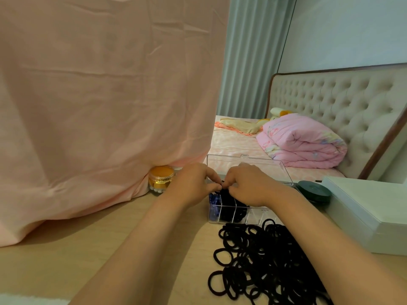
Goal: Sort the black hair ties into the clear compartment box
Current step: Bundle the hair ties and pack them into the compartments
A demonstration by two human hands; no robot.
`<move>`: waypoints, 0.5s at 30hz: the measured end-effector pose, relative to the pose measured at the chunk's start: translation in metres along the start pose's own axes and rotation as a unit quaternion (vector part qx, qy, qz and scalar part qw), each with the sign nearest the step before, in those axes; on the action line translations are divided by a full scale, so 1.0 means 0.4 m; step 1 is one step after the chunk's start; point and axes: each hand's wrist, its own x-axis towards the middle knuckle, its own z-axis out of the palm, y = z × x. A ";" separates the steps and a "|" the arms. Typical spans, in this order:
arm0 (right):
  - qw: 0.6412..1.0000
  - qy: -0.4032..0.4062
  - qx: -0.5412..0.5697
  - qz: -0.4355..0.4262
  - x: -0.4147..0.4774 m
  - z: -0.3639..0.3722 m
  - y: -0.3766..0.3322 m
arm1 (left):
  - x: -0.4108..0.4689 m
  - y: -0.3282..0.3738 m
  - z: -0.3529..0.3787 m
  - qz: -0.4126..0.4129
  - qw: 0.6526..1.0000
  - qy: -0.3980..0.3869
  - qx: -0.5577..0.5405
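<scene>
Over the clear box [228, 213], the left hand [193, 183] and right hand [248, 186] together pinch one hair tie [222, 183]; a loose pile [264, 260] lies on the bench [88, 249] just before the box.

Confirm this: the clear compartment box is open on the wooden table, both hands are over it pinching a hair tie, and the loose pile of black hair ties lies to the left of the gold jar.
One detail is wrong. In the head view, the pile of black hair ties lies in front of the clear compartment box, well right of the gold jar. The rest holds: box open on the table, left hand and right hand pinching a tie.
</scene>
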 end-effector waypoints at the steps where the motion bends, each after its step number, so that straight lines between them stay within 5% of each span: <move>1: 1.000 -0.015 -0.016 -0.005 -0.002 0.002 -0.001 | -0.001 0.001 -0.002 0.004 1.000 0.000 0.016; 8: 0.990 -0.106 -0.094 -0.007 0.008 0.002 -0.020 | -0.002 0.001 -0.019 0.000 0.998 -0.059 -0.030; 15: 0.999 -0.002 0.040 0.009 -0.009 -0.007 0.012 | -0.002 0.014 0.003 0.052 0.995 -0.009 0.079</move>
